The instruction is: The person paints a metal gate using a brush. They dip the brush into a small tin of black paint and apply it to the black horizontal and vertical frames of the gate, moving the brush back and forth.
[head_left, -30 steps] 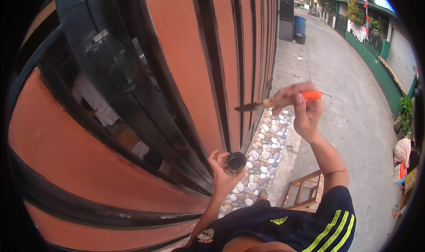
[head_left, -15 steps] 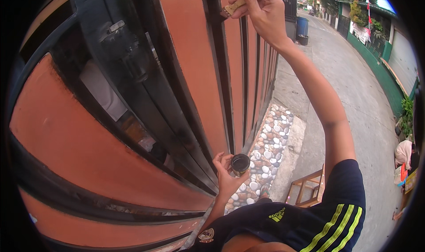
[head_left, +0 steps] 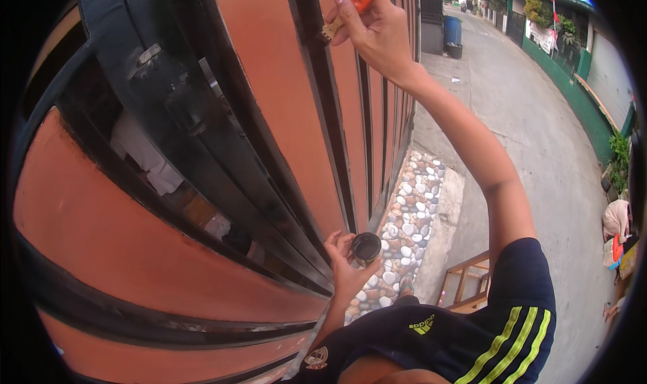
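High up, my right hand (head_left: 379,30) grips a paintbrush (head_left: 362,1) with an orange handle and a pale ferrule. Its dark bristles touch or nearly touch a black bar (head_left: 312,53) of a gate, beside an orange panel (head_left: 266,80). Low in front of my body, my left hand (head_left: 347,266) is wrapped round a small can of dark paint (head_left: 366,248), open at the top and held upright. The far side of the can is hidden from me.
A black metal post with a latch (head_left: 149,55) stands left of the panels. A pebbled strip (head_left: 411,209) runs along the gate's foot. A wooden stool or frame (head_left: 465,283) stands at my right. Beyond lie the road, a blue barrel (head_left: 452,35) and a seated person (head_left: 616,219) at far right.
My right hand and the brush have shifted slightly left and down along the black bar. The view has turned a little. The can stays in my left hand.
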The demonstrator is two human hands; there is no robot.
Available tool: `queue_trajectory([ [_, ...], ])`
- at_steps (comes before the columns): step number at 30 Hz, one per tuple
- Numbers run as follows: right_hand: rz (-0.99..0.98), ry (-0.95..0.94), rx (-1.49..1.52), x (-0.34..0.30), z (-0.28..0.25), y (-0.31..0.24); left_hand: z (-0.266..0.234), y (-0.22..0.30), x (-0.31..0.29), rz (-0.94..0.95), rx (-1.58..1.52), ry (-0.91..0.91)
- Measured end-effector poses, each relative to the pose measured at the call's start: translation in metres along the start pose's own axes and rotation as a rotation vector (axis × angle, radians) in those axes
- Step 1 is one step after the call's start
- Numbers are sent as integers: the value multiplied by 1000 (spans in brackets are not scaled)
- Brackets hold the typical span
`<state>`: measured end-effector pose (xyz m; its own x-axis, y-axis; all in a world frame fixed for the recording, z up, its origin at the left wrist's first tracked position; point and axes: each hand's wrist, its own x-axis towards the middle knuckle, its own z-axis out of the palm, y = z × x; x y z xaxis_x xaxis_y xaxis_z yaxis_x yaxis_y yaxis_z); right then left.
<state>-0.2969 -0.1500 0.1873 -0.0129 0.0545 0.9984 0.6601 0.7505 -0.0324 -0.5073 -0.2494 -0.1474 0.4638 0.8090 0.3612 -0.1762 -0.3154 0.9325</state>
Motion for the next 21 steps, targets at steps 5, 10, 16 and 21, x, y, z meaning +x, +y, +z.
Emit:
queue_trajectory([
  [5, 1, 85, 154, 16, -8, -6, 0, 0, -2, -42, -19, 3],
  [10, 82, -68, 31, -5, -4, 7, -2, 1, 0, -29, -7, -6],
  [16, 81, 66, 274, 23, -4, 13, -5, 0, -1, -56, -24, -7],
  [21, 63, 174, 419, 26, -15, 11, -4, -3, -2, -31, 3, -3],
])
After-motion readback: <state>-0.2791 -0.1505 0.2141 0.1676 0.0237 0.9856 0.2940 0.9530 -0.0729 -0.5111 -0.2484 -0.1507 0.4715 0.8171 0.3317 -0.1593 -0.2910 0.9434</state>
